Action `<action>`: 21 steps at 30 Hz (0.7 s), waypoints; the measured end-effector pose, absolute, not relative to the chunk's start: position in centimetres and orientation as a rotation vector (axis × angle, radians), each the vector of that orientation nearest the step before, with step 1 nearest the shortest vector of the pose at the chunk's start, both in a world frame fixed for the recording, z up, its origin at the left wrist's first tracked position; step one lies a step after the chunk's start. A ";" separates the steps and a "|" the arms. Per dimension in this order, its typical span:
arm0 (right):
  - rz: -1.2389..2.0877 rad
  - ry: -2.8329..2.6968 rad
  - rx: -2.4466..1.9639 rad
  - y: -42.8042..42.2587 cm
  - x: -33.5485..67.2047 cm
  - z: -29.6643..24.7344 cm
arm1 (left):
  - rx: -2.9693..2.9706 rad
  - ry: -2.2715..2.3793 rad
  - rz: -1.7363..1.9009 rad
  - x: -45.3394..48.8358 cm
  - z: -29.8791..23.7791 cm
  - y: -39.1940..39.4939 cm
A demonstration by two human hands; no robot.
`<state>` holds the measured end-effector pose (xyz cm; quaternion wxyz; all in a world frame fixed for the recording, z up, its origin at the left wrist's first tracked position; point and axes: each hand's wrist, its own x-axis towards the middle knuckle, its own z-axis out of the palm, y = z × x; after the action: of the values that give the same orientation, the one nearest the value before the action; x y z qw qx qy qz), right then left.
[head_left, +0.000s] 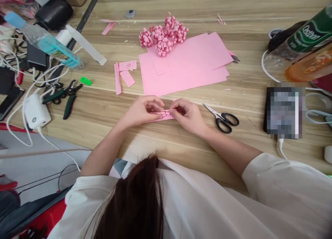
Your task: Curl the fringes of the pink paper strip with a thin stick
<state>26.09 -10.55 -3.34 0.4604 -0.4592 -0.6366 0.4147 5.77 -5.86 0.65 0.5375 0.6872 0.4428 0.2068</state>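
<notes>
A narrow pink paper strip (164, 113) with small cuts along it lies between my hands, near the table's front edge. My left hand (145, 109) pinches its left end between thumb and fingers. At the other end, my right hand (188, 115) grips it the same way, fingers curled. Part of the strip is hidden behind the fingers. Just right of my right hand lie black-handled scissors (222, 118), blades slightly apart. Beyond my hands are pink paper sheets (186, 66), with a cluster of curled pink paper flowers (164, 35) at their far edge.
Pink paper scraps (126, 73) lie left of the sheets. Dark green pliers (68, 97), a green cap (85, 81), a blue-labelled bottle (55, 47) and tangled white cables crowd the left. On the right are a phone (284, 111) on a cable and drink bottles (306, 42).
</notes>
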 end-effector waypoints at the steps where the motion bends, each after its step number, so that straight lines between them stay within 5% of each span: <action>1: 1.023 -1.568 -1.126 -10.5 26.1 -3.3 | 1.636 1.051 0.484 5.8 0.7 -5.9; 21: 1.075 -1.633 -1.070 -10.5 26.2 -3.2 | 1.578 1.026 0.423 6.2 1.1 -6.2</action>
<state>26.24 -10.52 -3.24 0.4407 -0.4311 -0.6576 0.4330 6.19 -6.19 1.07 0.5697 0.6723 0.4370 0.1800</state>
